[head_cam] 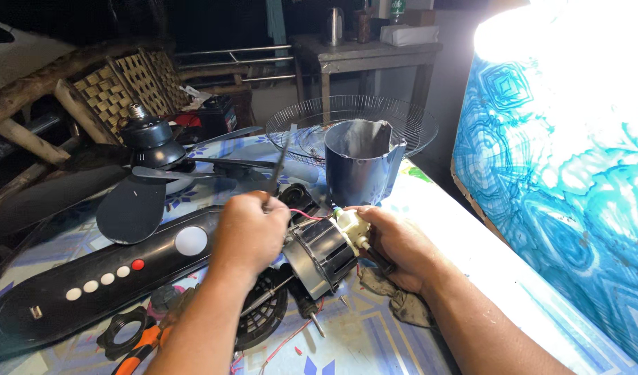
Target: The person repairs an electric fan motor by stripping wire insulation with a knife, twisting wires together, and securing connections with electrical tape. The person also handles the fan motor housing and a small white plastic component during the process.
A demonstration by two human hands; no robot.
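Fan motor [322,251] is lying between both hands above the bench [374,340], axis running left-low to right-high. Right hand [395,243] is gripping its white gearbox end; left hand [249,232] is fisting a screwdriver [280,161], shaft tilted upward.

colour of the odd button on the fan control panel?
Red, on the black control panel: red button beside white ones. Head view.

Glossy metal motor [322,251], matt black plastic panel [89,281].
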